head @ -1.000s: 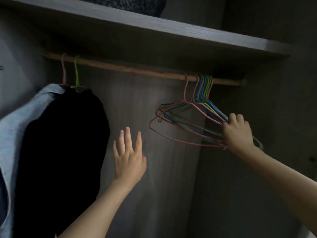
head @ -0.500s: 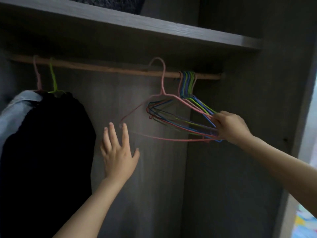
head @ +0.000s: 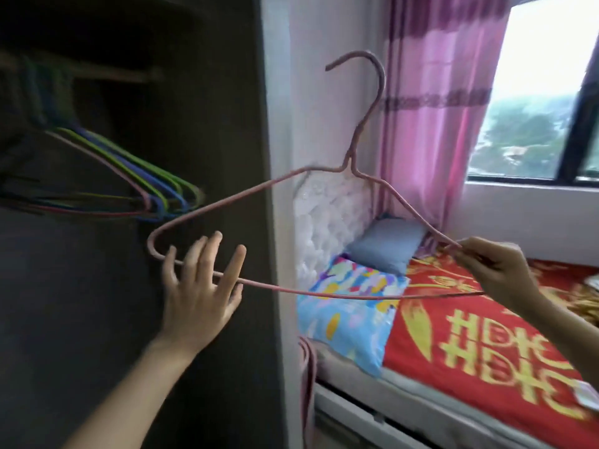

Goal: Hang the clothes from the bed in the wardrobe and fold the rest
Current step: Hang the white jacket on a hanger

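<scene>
A pink wire hanger [head: 353, 170] is held upright in the air, outside the wardrobe, in front of the wall and the bed. My right hand [head: 496, 270] pinches its right corner. My left hand [head: 201, 286] is spread open with the fingers in front of the hanger's bottom bar near its left corner, not closed on it. Several coloured hangers [head: 142, 189] still hang from the wooden rod [head: 113, 74] inside the dark wardrobe at the left. The bed [head: 470, 351] with a red and gold cover lies at the right; no clothes show on the visible part.
The wardrobe's side panel [head: 275, 222] stands between the wardrobe and the bed. A patterned blue pillow [head: 350, 312] and a grey pillow [head: 385, 244] lie at the head of the bed. A pink curtain [head: 437, 108] and a window [head: 544, 92] are behind.
My right hand has lifted the pink hanger off the rod and carried it out to the right. The view has swung from the wardrobe interior toward the bed. My left hand followed, still open.
</scene>
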Demonstrator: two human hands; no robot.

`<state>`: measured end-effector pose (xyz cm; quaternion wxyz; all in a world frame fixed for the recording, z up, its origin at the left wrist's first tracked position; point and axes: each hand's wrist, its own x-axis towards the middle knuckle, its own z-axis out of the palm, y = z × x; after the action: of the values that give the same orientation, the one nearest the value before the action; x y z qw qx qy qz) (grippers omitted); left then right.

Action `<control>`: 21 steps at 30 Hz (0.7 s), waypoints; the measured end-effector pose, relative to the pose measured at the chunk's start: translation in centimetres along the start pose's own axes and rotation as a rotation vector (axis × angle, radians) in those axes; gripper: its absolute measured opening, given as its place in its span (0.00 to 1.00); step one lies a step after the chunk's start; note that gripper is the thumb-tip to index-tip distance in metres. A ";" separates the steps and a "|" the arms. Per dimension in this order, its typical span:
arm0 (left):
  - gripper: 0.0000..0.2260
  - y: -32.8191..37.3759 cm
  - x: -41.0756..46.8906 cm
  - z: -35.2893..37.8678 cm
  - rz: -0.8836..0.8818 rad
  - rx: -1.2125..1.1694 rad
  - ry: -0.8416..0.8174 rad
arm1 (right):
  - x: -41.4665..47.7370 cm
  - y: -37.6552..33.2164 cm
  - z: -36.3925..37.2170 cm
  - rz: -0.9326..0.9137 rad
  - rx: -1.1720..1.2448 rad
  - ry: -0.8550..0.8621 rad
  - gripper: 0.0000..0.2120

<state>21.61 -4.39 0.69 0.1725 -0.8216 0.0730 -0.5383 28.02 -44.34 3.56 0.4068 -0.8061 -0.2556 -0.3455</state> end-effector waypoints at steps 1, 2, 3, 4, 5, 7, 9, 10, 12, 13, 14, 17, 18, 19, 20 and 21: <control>0.33 3.4 1.3 1.3 0.031 -0.039 0.047 | -1.2 2.1 -2.7 0.048 -0.040 -0.001 0.09; 0.33 6.2 2.3 2.3 0.061 -0.078 0.093 | -2.3 3.6 -4.8 0.076 -0.079 -0.010 0.12; 0.34 9.6 3.6 3.3 0.083 -0.124 0.138 | -3.5 5.0 -7.3 0.104 -0.109 -0.002 0.17; 0.34 11.4 4.4 3.7 0.101 -0.144 0.181 | -4.3 6.1 -8.4 0.151 -0.104 0.010 0.19; 0.34 15.0 5.8 4.9 0.110 -0.197 0.240 | -5.6 7.8 -11.3 0.210 -0.119 0.051 0.22; 0.37 20.3 7.8 6.1 0.102 -0.277 0.154 | -8.7 10.8 -15.4 0.291 -0.212 0.041 0.27; 0.46 26.3 9.9 7.4 0.102 -0.422 -0.006 | -12.3 13.3 -19.6 0.381 -0.299 0.050 0.24; 0.50 29.5 10.6 7.9 0.133 -0.494 -0.111 | -14.1 13.7 -21.8 0.393 -0.351 0.044 0.21; 0.56 34.4 11.2 9.1 0.181 -0.607 -0.331 | -16.4 14.4 -23.7 0.459 -0.402 0.087 0.11; 0.58 37.1 11.3 9.8 0.217 -0.651 -0.397 | -17.9 14.9 -24.7 0.476 -0.455 0.137 0.19; 0.60 39.2 11.2 10.5 0.252 -0.663 -0.450 | -19.2 15.4 -25.3 0.491 -0.478 0.127 0.20; 0.60 45.9 10.0 12.2 0.341 -0.727 -0.529 | -24.7 18.6 -27.2 0.636 -0.730 0.148 0.05; 0.58 47.8 9.6 12.8 0.368 -0.734 -0.555 | -26.3 19.7 -27.5 0.715 -0.785 0.146 0.07; 0.57 49.6 9.1 13.3 0.404 -0.741 -0.591 | -27.6 20.7 -27.7 0.774 -0.824 0.150 0.07; 0.56 51.1 9.0 13.9 0.439 -0.754 -0.620 | -28.3 21.6 -27.7 0.839 -0.848 0.132 0.05; 0.55 53.0 9.1 14.7 0.480 -0.763 -0.647 | -28.9 22.7 -27.7 0.917 -0.860 0.122 0.04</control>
<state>42.17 -53.46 -16.02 -0.0061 -0.9096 0.3913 -0.1396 15.91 -83.43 -17.48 0.1670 -0.9041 0.3010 -0.2533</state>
